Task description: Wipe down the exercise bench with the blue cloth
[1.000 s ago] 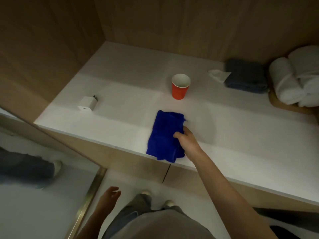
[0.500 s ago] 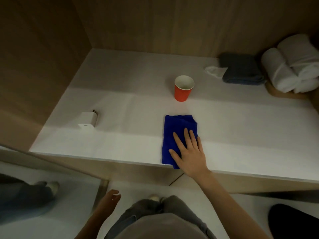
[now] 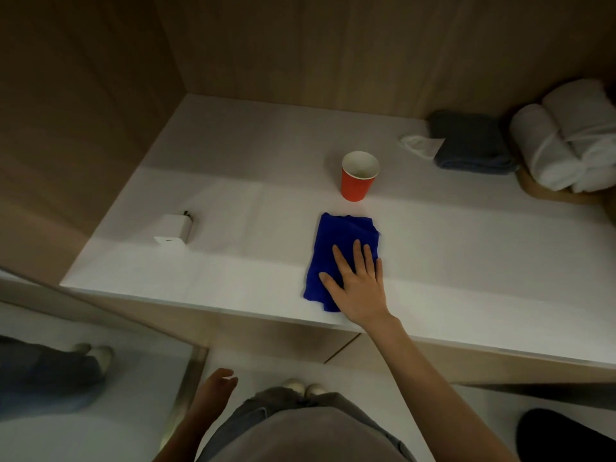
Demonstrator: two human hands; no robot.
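In the head view the right hand (image 3: pixel 358 285) lies flat on the cloth (image 3: pixel 340 238), fingers straight and a little spread, pressing it on the bench (image 3: pixel 233 181) near the front edge. The left hand (image 3: pixel 216 391) hangs low, fingers loosely curled, holding nothing. I judge the wiping is only at its start: the cloth covers one small spot, and most of the white surface is left, also around the cup (image 3: pixel 358 178) just behind the cloth and the charger (image 3: pixel 173 230) well to the left. No wet trace shows, so I cannot tell what is already wiped. The cloth is deep blue, folded to a long rectangle, and looks soft.
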